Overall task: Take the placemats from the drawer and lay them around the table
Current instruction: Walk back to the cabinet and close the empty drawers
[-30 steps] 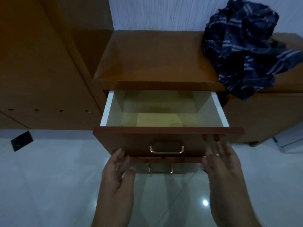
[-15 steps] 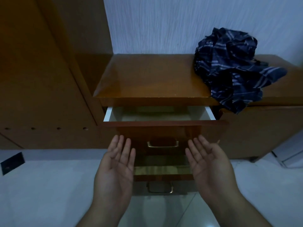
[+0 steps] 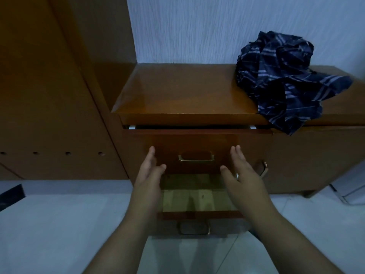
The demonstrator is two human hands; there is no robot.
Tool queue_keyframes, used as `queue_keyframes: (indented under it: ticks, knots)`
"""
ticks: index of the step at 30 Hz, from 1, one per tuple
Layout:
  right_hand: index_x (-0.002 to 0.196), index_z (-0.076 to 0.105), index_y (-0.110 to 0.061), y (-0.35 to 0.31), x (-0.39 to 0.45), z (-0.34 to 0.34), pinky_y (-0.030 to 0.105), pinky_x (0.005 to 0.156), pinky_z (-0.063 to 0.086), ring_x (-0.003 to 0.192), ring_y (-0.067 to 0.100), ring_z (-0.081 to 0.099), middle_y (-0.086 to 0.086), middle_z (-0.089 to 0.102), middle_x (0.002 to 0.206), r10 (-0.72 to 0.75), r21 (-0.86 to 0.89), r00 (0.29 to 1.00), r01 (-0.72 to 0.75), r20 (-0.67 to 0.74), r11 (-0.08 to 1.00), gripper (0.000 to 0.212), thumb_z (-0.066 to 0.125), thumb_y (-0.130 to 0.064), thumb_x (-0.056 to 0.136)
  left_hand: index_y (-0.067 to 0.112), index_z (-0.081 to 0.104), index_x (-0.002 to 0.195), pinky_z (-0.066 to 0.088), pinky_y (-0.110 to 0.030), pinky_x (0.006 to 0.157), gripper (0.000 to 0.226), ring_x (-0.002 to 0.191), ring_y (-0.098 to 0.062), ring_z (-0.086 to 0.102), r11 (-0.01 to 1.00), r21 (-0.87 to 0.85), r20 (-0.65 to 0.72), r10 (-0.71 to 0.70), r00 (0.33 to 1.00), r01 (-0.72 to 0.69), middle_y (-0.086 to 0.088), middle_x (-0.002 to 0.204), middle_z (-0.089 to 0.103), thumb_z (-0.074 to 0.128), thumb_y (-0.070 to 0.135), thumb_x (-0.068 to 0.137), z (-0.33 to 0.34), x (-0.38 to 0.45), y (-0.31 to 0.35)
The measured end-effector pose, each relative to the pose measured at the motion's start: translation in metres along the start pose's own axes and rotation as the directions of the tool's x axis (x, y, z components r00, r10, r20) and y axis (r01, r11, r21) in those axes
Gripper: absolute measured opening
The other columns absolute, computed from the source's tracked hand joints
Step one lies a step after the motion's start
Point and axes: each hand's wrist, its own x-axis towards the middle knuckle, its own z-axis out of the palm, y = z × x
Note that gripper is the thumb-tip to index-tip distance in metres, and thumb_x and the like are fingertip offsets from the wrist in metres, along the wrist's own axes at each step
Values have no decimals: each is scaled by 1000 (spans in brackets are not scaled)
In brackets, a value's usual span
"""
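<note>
The cabinet (image 3: 183, 91) stands beyond the fingertips, a crumpled striped cloth (image 3: 280, 80) on its top, up and right of the right hand's fingers. Its top drawer (image 3: 197, 143) sits just ahead of both sets of fingers, nearly shut, only a dark slit showing. The lower drawer (image 3: 197, 200) lies pulled out below and between the palms; its pale floor looks bare. The left hand (image 3: 148, 175) and right hand (image 3: 243, 175) are spread wide, palms facing, holding nothing; whether they touch the drawer front is unclear. No placemats are visible and no table shows, so I judge the task barely begun: finding, lifting and laying all remain.
</note>
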Motion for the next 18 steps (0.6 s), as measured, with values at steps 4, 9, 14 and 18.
queue_keyframes:
  ticks: [4,9,14,18]
  knots:
    - [161,4,-28,14,16,5,32,121,19,150,0,-9,-17,-9,166,-62,-289,997,71,38,955,74,45,-44,102,48,20,157,18,-33,121,63,149,8,8,828,526,126,149,981,-193,34,162,9,51,37,104,-13,12,-7]
    - [161,5,-25,13,30,2,29,118,17,152,4,-6,-12,-6,167,-75,-372,997,81,31,925,74,46,-43,102,37,10,162,20,-40,123,70,153,0,-4,572,779,172,197,965,-255,23,166,0,47,47,102,-28,32,-16]
    - [161,1,-23,7,36,4,30,118,18,153,9,-4,-7,-9,168,-34,-421,997,61,69,905,78,45,-46,101,35,7,162,24,-51,122,75,154,-3,-5,462,854,183,165,969,-240,20,168,-2,47,52,101,-33,48,-21]
    - [161,1,-22,7,36,2,33,120,20,154,12,-2,-7,-8,168,-28,-429,996,62,85,901,80,47,-46,101,32,6,163,25,-52,122,78,155,-6,-4,435,871,184,139,973,-227,17,169,-2,48,53,100,-32,50,-24]
